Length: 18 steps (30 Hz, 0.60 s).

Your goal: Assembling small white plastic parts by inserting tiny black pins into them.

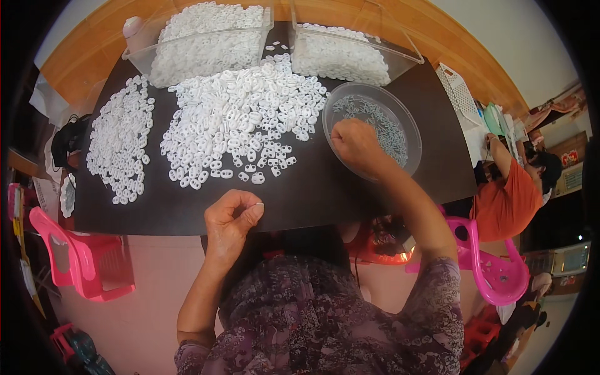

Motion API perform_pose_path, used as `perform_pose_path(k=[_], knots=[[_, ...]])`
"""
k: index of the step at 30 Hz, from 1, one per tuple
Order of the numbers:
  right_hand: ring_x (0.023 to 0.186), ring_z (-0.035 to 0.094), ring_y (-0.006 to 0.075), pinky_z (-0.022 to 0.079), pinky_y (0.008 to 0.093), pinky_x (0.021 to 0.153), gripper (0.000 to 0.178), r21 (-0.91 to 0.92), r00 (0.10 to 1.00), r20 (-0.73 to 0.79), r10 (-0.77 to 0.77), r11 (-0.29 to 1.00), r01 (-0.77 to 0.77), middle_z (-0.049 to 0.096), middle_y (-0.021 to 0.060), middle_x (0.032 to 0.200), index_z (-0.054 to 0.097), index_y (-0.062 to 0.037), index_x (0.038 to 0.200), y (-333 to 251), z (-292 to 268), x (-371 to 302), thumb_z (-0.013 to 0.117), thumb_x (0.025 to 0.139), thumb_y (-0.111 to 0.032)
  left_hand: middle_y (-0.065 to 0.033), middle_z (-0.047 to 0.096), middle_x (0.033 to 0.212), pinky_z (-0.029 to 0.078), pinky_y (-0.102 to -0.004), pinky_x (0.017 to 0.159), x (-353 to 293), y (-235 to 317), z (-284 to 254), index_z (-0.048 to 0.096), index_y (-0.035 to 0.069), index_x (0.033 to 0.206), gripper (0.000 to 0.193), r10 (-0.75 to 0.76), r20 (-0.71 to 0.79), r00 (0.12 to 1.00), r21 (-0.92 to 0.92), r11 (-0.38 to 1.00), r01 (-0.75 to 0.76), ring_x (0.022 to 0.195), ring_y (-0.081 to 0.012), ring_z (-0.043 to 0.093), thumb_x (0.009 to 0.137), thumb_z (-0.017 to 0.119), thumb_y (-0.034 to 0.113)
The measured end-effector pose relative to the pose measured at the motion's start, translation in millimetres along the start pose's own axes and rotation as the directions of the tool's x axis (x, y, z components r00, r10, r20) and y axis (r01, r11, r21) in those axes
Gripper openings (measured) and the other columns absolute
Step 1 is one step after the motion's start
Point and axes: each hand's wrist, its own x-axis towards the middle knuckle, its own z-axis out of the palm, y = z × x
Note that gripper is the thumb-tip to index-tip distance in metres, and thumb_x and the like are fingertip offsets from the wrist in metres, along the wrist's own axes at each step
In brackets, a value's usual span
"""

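Note:
Near the table's front edge, my left hand (230, 219) pinches a small white plastic piece (259, 204) between thumb and forefinger; only its edge shows. My right hand (357, 142) is closed over the left side of a round grey basin (414, 134), its fingertips turned down and hidden. Inside that basin lie many small grey metal screws (389, 134). Beyond my left hand spreads a large heap of white oval plastic pieces with two holes (219, 119). Several loose ones lie at the heap's near edge, one (257, 178) just ahead of my left hand.
A second pile of white pieces (119, 140) lies at the left of the dark table (300, 203). Two clear bins (269, 28) (406, 53) full of them stand at the back. Pink plastic chairs (94, 262) (494, 275) flank the table. Someone in orange (509, 200) sits at right.

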Motion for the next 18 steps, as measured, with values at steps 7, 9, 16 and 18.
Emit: perform_pose_path(k=[7, 9, 16, 18], knots=[[0.073, 0.058, 0.0335, 0.045, 0.0428, 0.065, 0.01, 0.008, 0.994, -0.106, -0.026, 1.0, 0.027, 0.06, 0.0145, 0.073, 0.059, -0.004, 0.072, 17.4, -2.4, -9.0, 0.059, 0.076, -0.013, -0.0081, 0.05, 0.066, 0.039, -0.0244, 0.05, -3.8, 99.8, -5.9, 0.052, 0.002, 0.089, 0.01, 0.39, 0.039, 0.92, -0.696, 0.671, -0.255, 0.053, -0.0132, 0.048, 0.082, 0.059, 0.006], [0.073, 0.059, 0.032, 0.045, 0.041, 0.065, 0.01, 0.065, 0.994, -0.113, -0.008, 0.998, 0.016, 0.06, 0.0142, 0.073, 0.06, -0.0032, 0.073, 7.5, -12.0, -4.9, 0.06, 0.076, -0.013, -0.0075, 0.05, 0.067, 0.039, -0.0248, 0.051, -2.0, 120.5, -18.4, 0.052, 0.003, 0.089, 0.01, 0.369, 0.017, 0.929, -0.674, 0.69, -0.262, 0.055, -0.0132, 0.048, 0.082, 0.059, 0.006], [0.071, 0.06, 0.0271, 0.046, 0.0364, 0.064, 0.008, 0.105, 0.971, -0.188, 0.145, 0.986, -0.127, 0.063, 0.013, 0.077, 0.062, -0.0016, 0.077, 24.4, -21.8, -12.4, 0.065, 0.074, -0.007, -0.0036, 0.047, 0.075, 0.037, -0.0272, 0.06, 6.0, 142.6, -56.9, 0.059, 0.008, 0.086, 0.006, 0.246, 0.214, 0.945, -0.655, 0.754, -0.048, 0.064, -0.0135, 0.045, 0.081, 0.063, 0.01], [0.071, 0.06, 0.0272, 0.046, 0.0364, 0.064, 0.008, 0.098, 0.974, -0.186, 0.127, 0.989, -0.11, 0.062, 0.0126, 0.077, 0.063, -0.0021, 0.078, 22.4, -22.7, -14.6, 0.066, 0.073, -0.007, -0.0025, 0.046, 0.077, 0.037, -0.0279, 0.062, -21.7, 146.8, -61.2, 0.06, 0.01, 0.085, 0.005, 0.212, 0.275, 0.938, -0.634, 0.773, 0.011, 0.067, -0.0136, 0.044, 0.081, 0.064, 0.011]])
